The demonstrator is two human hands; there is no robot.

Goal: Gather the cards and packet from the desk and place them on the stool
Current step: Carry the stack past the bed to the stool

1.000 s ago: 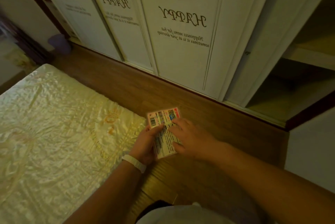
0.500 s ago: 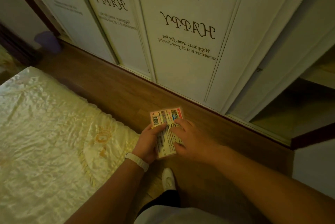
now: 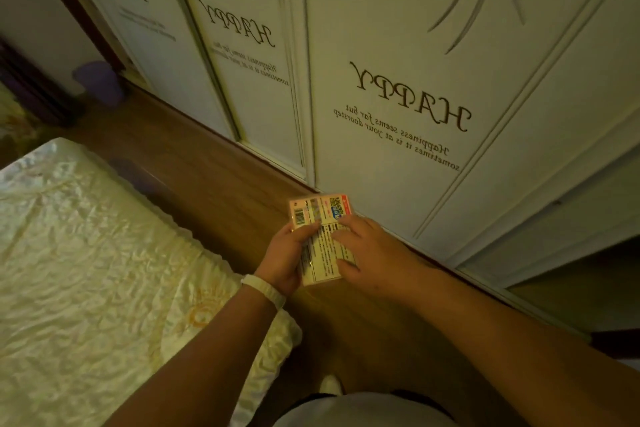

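Note:
I hold a stack of cards and a printed packet (image 3: 323, 236) in front of me, above the wooden floor. The packet is pale with pink edges, a barcode and small print. My left hand (image 3: 287, 253), with a white wristband, grips the stack from the left and below. My right hand (image 3: 367, 250) holds its right side, fingers resting on the printed face. No desk or stool is in view.
A bed with a shiny cream cover (image 3: 97, 271) fills the left. White wardrobe doors (image 3: 398, 80) printed with "HAPPY" stand ahead, with an open compartment (image 3: 581, 274) at right. A purple bin (image 3: 98, 80) sits at far left. A strip of wooden floor (image 3: 214, 184) runs between bed and wardrobe.
The view has swung to the right and nearer the wardrobe, so the bed sits lower left. Both hands keep the same hold on the stack.

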